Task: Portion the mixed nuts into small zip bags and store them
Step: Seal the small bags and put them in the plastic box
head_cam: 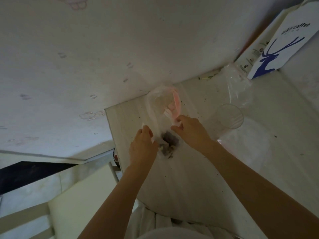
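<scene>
Centre frame: our left hand (143, 146) and right hand (190, 129) each pinch one side of the clear zip bag (161, 105), its mouth gaping. The nuts (170, 142) sit in its lower end, between our hands. A plastic cup (229, 116) stands right of them on the table (189, 178).

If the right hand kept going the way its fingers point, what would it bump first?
The clear zip bag: the right hand pinches its edge, with fingers aimed at the pink zip strip. Beyond that probably the wall, though depth is unclear.
</scene>
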